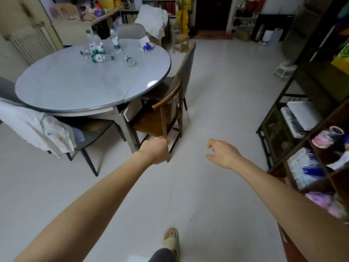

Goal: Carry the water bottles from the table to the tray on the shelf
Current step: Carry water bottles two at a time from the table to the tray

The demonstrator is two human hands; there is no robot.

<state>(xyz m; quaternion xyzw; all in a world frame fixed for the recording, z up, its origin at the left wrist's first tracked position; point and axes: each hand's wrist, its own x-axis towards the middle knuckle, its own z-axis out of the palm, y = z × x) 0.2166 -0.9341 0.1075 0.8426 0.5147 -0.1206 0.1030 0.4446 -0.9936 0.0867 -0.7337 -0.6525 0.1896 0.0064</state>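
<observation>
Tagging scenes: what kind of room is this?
Likely a lived-in home dining or living room: round table with chairs, water bottles on it, cluttered shelves and a radiator.

I see a pale, glossy floor (217,103) running to a dark doorway (212,12) at the far wall. Left stands a white radiator (31,44). A wooden chair (162,114) sits tucked at the round grey worktop's (75,82) near-right edge. Dark shelving (283,118) lines the right side, and a small wooden stool (181,39) stands farther back.
</observation>
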